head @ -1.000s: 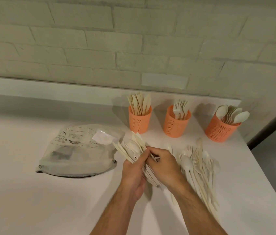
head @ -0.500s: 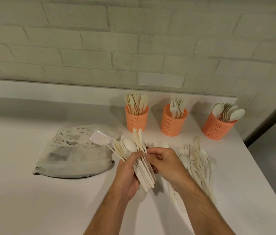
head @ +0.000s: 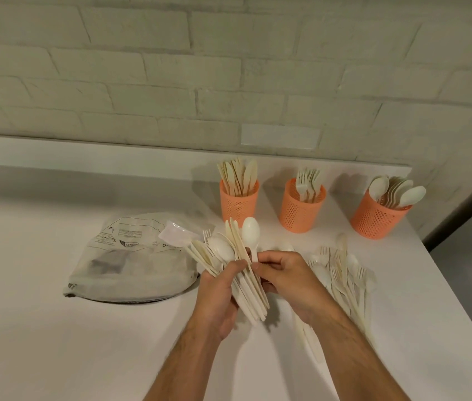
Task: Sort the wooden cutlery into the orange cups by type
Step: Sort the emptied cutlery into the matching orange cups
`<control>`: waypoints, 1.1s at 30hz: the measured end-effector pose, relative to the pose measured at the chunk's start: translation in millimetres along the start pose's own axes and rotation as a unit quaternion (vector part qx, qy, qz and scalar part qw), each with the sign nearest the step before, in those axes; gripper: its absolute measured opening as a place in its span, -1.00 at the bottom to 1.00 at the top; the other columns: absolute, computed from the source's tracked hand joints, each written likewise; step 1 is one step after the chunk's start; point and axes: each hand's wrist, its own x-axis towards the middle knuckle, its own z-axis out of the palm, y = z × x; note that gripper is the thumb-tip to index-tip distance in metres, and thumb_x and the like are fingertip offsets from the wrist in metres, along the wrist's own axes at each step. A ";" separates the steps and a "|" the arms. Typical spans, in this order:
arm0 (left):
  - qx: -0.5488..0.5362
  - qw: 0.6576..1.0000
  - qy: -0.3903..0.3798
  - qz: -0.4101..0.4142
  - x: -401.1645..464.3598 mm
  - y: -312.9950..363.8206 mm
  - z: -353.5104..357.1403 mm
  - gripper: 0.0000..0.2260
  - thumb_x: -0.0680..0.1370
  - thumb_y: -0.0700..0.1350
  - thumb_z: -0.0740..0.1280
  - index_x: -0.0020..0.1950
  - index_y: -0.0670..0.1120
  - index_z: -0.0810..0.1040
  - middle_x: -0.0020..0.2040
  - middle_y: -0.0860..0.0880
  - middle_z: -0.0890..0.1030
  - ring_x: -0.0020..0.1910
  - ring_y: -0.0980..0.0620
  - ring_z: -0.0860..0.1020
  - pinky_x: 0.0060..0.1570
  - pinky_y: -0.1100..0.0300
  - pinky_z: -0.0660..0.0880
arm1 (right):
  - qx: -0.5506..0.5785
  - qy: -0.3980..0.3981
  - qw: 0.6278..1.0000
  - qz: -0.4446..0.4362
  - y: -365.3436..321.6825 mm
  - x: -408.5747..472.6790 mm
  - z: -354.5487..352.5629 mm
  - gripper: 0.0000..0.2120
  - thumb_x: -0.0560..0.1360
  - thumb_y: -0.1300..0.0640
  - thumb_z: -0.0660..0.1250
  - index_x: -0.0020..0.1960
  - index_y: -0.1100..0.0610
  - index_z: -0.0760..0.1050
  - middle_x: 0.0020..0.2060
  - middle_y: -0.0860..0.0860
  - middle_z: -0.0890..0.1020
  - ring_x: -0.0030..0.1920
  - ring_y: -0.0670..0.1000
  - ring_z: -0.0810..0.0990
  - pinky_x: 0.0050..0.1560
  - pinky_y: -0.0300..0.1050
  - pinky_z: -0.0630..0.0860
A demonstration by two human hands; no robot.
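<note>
Wooden cutlery fills the left hand, which grips a fanned bundle of knives, forks and spoons from below, thumb laid across its front. The right hand meets it from the right, thumb and fingertips pinching the handle of a single spoon whose bowl stands above the fan. Both forearms reach up from the bottom edge. A loose pile of cutlery lies on the white counter just right of the hands. Near the back stand three orange mesh cups: the knife cup, the fork cup and the spoon cup. A crumpled printed bag lies to the left. Behind runs a pale painted brick wall.
</note>
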 end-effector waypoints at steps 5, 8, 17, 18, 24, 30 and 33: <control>0.025 1.000 -0.005 0.003 -1.1 2.1 -2.2 -0.77 0.55 -0.31 0.30 0.16 -0.18 0.63 0.07 -0.25 0.68 0.08 -0.23 0.66 0.16 -0.23 0.54 | 0.017 -0.014 0.999 0.032 -2.7 2.2 -4.3 -0.84 0.53 0.28 0.41 0.10 0.21 0.66 -0.03 0.23 0.72 0.09 0.28 0.67 0.17 0.16 0.57; 0.039 0.999 -0.006 0.010 0.5 3.6 -2.8 -0.77 0.55 -0.31 0.30 0.17 -0.19 0.62 0.06 -0.27 0.68 0.08 -0.26 0.65 0.16 -0.28 0.53 | 0.011 -0.045 0.998 0.032 -3.3 3.2 -4.3 -0.81 0.57 0.28 0.36 0.16 0.18 0.65 -0.01 0.18 0.73 0.09 0.20 0.69 0.15 0.04 0.59; 0.069 0.997 0.005 0.024 0.2 6.5 2.6 -0.82 0.57 -0.31 0.30 0.12 -0.21 0.65 -0.02 -0.21 0.72 0.00 -0.13 0.70 0.01 0.02 0.60 | -0.076 0.006 0.997 -0.022 6.4 5.1 18.2 -0.79 0.65 0.18 0.23 0.18 0.00 0.59 0.01 -0.01 0.72 0.08 -0.03 0.69 0.24 0.03 0.57; 0.072 0.997 0.004 0.026 0.5 6.9 2.4 -0.82 0.57 -0.31 0.30 0.12 -0.21 0.65 -0.02 -0.21 0.72 0.00 -0.13 0.70 0.02 0.01 0.60 | -0.092 0.008 0.995 -0.024 7.4 5.7 19.1 -0.80 0.65 0.14 0.22 0.18 -0.05 0.57 -0.02 -0.02 0.73 0.05 -0.01 0.69 0.22 0.08 0.58; 0.071 0.997 -0.010 0.036 -0.2 7.9 4.0 -0.81 0.57 -0.31 0.29 0.11 -0.19 0.65 -0.02 -0.16 0.72 0.00 -0.05 0.70 -0.11 0.17 0.63 | -0.163 0.026 0.985 -0.059 4.5 6.5 21.7 -0.82 0.64 0.04 0.19 0.12 -0.18 0.52 -0.13 -0.02 0.70 -0.07 0.11 0.67 0.05 0.20 0.60; 0.042 0.999 -0.005 0.019 2.4 9.8 4.6 -0.84 0.58 -0.28 0.31 0.07 -0.19 0.67 -0.04 -0.18 0.72 -0.04 -0.10 0.71 -0.08 0.02 0.62 | -0.165 0.056 0.982 -0.075 3.6 5.1 19.3 -0.70 0.65 0.17 0.19 0.21 -0.19 0.50 -0.05 -0.12 0.69 -0.05 -0.09 0.69 0.07 0.04 0.64; 0.025 1.000 0.012 0.010 6.1 7.3 2.6 -0.89 0.57 -0.26 0.34 0.03 -0.26 0.63 -0.06 -0.22 0.71 -0.06 -0.13 0.70 -0.14 -0.05 0.65 | -0.213 0.082 0.969 -0.092 1.1 3.3 15.6 -0.74 0.66 0.19 0.18 0.27 -0.06 0.46 -0.12 -0.09 0.67 -0.19 -0.13 0.66 -0.17 -0.25 0.61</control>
